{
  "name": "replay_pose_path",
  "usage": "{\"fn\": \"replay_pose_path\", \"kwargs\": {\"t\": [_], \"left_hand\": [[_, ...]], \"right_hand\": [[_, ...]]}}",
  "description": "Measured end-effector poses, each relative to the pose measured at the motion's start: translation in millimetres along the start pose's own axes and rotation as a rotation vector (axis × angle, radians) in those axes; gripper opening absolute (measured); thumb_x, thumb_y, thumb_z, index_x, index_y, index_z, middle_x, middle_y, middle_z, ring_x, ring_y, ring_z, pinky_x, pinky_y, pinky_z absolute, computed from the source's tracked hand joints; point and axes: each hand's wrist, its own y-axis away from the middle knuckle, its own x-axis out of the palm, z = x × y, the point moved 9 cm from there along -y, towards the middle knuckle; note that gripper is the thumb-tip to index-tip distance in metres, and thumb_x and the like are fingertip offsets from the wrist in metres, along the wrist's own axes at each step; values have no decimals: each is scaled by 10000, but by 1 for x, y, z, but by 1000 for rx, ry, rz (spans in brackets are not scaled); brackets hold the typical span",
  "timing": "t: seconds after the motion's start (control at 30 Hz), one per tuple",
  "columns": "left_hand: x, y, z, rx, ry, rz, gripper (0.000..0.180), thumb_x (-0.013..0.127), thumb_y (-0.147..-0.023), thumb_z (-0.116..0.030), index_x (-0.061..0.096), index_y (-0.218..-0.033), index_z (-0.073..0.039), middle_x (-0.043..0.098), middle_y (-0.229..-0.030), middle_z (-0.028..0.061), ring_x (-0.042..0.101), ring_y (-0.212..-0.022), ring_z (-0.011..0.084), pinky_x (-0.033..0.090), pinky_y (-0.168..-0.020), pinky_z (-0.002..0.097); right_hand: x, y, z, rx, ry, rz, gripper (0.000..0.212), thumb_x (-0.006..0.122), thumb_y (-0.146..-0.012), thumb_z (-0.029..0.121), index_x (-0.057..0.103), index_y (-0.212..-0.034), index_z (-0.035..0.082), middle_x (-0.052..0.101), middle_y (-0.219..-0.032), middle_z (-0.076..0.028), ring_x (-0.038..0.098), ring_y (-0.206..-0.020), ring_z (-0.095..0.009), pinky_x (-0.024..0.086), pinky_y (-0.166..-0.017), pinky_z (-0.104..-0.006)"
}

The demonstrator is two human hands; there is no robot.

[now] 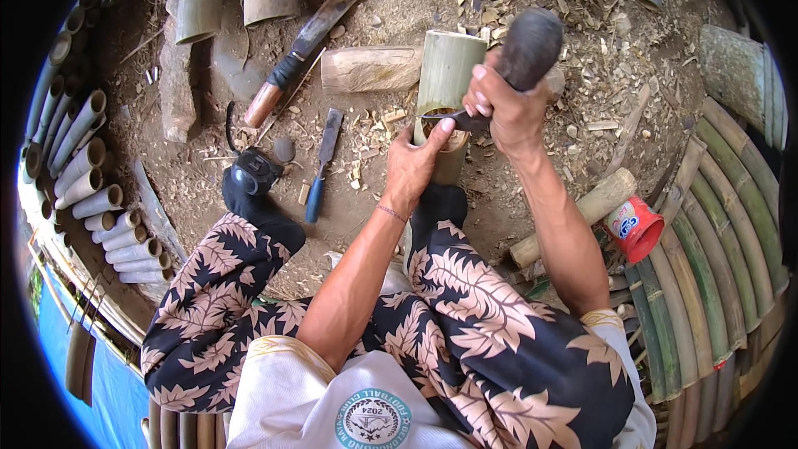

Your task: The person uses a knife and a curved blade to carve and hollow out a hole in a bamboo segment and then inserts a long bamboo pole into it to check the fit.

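An upright bamboo tube with a notch cut in its side stands on the ground in front of me. My left hand grips its left side, the thumb laid along a thin blade at the notch. The fingers are partly hidden behind the tube. Closed in a fist, my right hand holds a thick-handled blade tool. Its dark, rounded end rises above the fist and is slightly blurred. Below the fist, a dark neck leads toward the blade, though the fist hides how they join. Pale cut wood shows inside the notch.
A blue-handled chisel, a machete and a wooden block lie left of the tube. Bamboo pieces are stacked at left. A red container sits by bamboo slats at right. Chips litter the soil.
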Motion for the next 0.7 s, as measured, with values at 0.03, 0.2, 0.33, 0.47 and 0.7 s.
{"fn": "replay_pose_path", "kwargs": {"t": [0.03, 0.2, 0.33, 0.47, 0.7], "left_hand": [[3, 2, -1, -27, 7, 30, 831, 820, -762, -485, 528, -1240, 129, 676, -1057, 171, 664, -912, 207, 538, -822, 316], [-11, -15, 35, -8, 263, 280, 942, 803, -813, -371, 301, -1426, 139, 548, -1307, 245, 583, -1165, 230, 472, -997, 342], [1, 6, 21, -78, 459, 544, 702, 686, -910, -243, 318, -1471, -35, 493, -1399, 137, 530, -1255, 254, 446, -1067, 396], [3, 2, 23, -20, 370, 583, 680, 689, -908, -227, 338, -1458, -36, 522, -1345, 133, 544, -1209, 243, 449, -1044, 392], [-1, -5, 27, -1, 253, 454, 700, 755, -878, -243, 386, -1435, -33, 606, -1224, 90, 604, -1057, 172, 515, -903, 309]], "right_hand": [[3, -6, -1, 12, 29, 38, 160, 676, -830, 88, 521, -795, 72, 492, -593, 14, 474, -457, -84, 434, -465, -265], [42, 23, 48, -241, 458, 271, 155, 713, -806, 149, 591, -849, 64, 568, -690, -17, 558, -604, -130, 468, -564, -301], [59, 118, 31, -697, 640, 630, 280, 761, -627, 197, 641, -852, 83, 583, -806, -20, 594, -775, -195, 473, -771, -355], [68, 154, -3, -802, 786, 762, 156, 632, -682, 176, 604, -812, 96, 513, -785, -10, 556, -801, -198, 433, -828, -347], [75, 152, -20, -894, 900, 821, 113, 612, -680, 195, 562, -735, 110, 476, -729, 3, 518, -740, -181, 430, -786, -343]]}}
